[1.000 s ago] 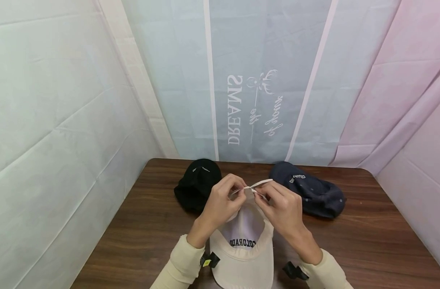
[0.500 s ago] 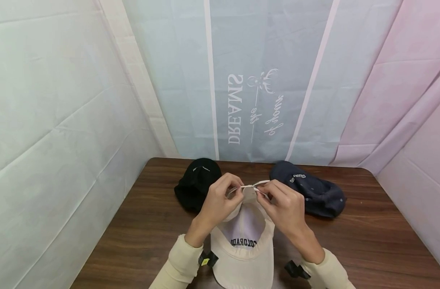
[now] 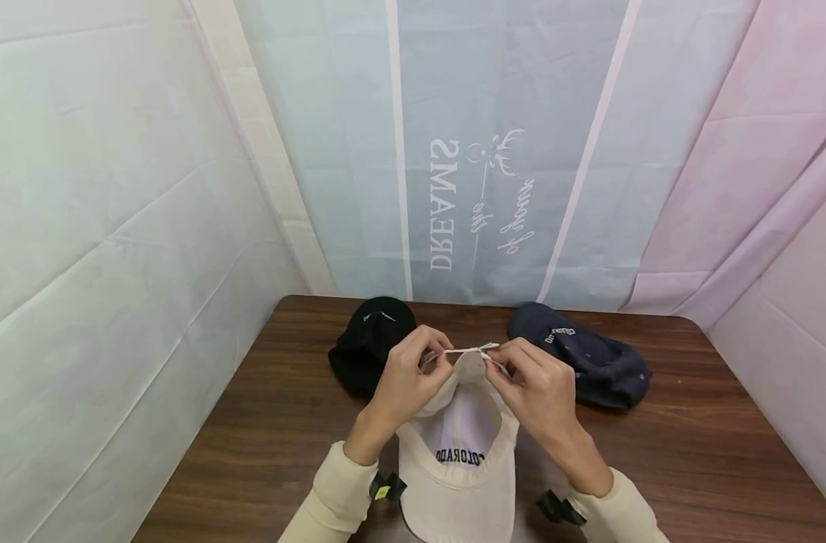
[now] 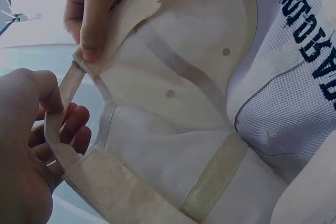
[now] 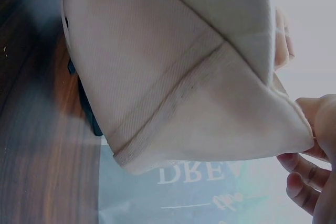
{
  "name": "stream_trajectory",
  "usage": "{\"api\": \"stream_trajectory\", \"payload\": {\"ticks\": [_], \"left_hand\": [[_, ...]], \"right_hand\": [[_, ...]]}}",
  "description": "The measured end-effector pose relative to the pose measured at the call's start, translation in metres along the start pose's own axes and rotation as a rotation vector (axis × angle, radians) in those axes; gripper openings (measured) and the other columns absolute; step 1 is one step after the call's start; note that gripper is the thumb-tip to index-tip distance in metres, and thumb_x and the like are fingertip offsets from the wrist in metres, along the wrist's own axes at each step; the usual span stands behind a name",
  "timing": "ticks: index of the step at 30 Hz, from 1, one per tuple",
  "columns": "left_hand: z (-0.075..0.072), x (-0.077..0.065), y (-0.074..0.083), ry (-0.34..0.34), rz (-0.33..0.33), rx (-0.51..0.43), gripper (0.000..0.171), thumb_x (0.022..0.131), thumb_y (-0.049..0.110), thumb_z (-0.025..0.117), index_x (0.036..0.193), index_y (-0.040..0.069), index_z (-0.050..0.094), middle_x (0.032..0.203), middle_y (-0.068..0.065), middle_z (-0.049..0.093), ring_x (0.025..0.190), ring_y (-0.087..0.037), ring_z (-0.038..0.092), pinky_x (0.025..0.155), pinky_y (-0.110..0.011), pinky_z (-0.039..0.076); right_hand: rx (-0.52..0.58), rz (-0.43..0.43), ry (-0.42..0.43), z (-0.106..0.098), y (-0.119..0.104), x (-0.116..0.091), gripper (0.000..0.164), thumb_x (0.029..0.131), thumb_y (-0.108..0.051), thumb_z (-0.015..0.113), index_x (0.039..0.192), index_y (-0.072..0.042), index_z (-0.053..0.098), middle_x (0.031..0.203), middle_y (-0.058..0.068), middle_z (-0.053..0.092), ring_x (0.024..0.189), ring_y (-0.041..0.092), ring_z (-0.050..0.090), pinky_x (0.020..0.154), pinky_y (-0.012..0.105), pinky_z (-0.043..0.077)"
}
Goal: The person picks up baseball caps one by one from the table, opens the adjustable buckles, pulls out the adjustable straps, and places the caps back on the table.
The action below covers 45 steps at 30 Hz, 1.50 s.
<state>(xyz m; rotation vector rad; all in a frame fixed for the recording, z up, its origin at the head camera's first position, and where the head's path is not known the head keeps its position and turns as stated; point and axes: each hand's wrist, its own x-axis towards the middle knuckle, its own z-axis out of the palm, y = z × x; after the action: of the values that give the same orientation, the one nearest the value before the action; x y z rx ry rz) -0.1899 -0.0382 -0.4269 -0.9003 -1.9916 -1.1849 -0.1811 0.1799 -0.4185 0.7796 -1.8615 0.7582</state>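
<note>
A cream baseball cap (image 3: pixel 459 504) is tipped up in the head view, brim toward me and inside showing, with dark COLORADO lettering seen through from the back. My left hand (image 3: pixel 407 377) pinches its narrow back strap (image 3: pixel 462 350) between thumb and fingers. Opposite, my right hand (image 3: pixel 536 386) pinches the other side of the cap's back opening, right where the strap passes through. The left wrist view shows the strap (image 4: pixel 70 85) stretched from the left fingers to the cloth corner under the right thumb (image 4: pixel 90 51). Cap cloth (image 5: pixel 157 77) fills much of the right wrist view.
Behind my left hand, a black cap (image 3: pixel 373 339) lies on the dark wood table (image 3: pixel 250 437). A navy cap (image 3: pixel 589 360) with light lettering lies at the back right. Hanging cloth (image 3: pixel 480 90) encloses the table's back and sides.
More strap now shows between my hands, and its loose tail at the right is shorter. My hands have drawn slightly apart, both still pinching the cap.
</note>
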Motion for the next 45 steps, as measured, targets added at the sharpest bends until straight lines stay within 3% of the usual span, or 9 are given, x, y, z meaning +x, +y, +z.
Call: {"api": "stream_trajectory", "payload": {"ticks": [7,14,24,45], "left_hand": [[0.0,0.0,-0.001,-0.02,0.013,-0.01,0.022,0.089,-0.013,0.063,0.098,0.007,0.058,0.102,-0.007,0.067,0.082,-0.014,0.064,0.067,-0.025,0.06],[0.005,0.003,0.001,-0.078,0.037,-0.017,0.02,0.093,-0.01,0.065,0.106,0.005,0.061,0.105,-0.007,0.063,0.089,-0.015,0.067,0.078,-0.022,0.062],[0.012,0.007,0.009,-0.085,0.027,-0.004,0.016,0.096,-0.004,0.069,0.103,0.009,0.063,0.104,-0.004,0.064,0.09,-0.011,0.068,0.077,-0.022,0.062],[0.014,0.006,0.013,-0.068,0.024,0.008,0.015,0.097,-0.003,0.068,0.102,0.011,0.063,0.104,-0.003,0.066,0.086,-0.008,0.069,0.07,-0.027,0.063]], "right_hand": [[-0.001,0.0,-0.003,0.0,0.0,0.0,0.01,0.087,-0.009,0.076,0.08,-0.016,0.073,0.075,-0.008,0.067,0.052,0.003,0.049,0.049,0.019,0.04],[0.015,0.013,0.0,0.0,-0.001,-0.001,0.011,0.084,-0.007,0.079,0.08,-0.016,0.074,0.076,-0.007,0.068,0.052,0.004,0.05,0.05,0.019,0.04],[0.032,0.0,-0.014,0.002,-0.003,-0.001,0.012,0.094,-0.018,0.075,0.083,-0.016,0.075,0.078,-0.007,0.07,0.054,0.001,0.05,0.05,0.018,0.041],[0.016,-0.015,0.0,0.003,-0.009,0.0,0.01,0.088,-0.012,0.076,0.08,-0.016,0.073,0.077,-0.007,0.069,0.051,0.005,0.049,0.049,0.019,0.039]]}}
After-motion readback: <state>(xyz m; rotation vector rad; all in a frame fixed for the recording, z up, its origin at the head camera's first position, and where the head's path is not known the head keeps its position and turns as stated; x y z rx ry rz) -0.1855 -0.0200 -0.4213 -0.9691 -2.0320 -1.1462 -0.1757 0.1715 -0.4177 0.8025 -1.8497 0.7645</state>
